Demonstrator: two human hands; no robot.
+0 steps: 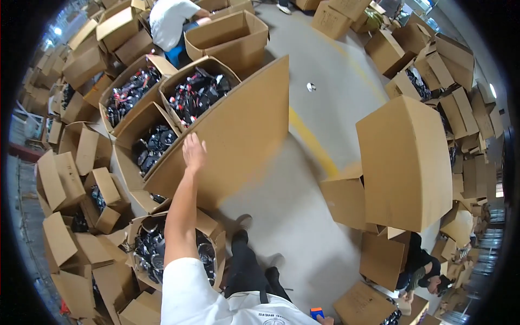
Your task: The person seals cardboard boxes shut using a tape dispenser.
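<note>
My left hand is stretched forward, fingers extended, against the top edge of a large brown cardboard panel. The panel leans out over the floor from a row of open boxes. Just beyond that hand is a box of black parts. Farther off, another box holds black and red parts. At the lower edge, my right hand is mostly cut off by the frame. It appears closed on a small blue and orange object, whose kind I cannot make out.
Beside my legs stands an open box of black parts. A tall closed carton rises on the right. One person bends at the far boxes; another person is at lower right. A yellow line crosses the grey floor.
</note>
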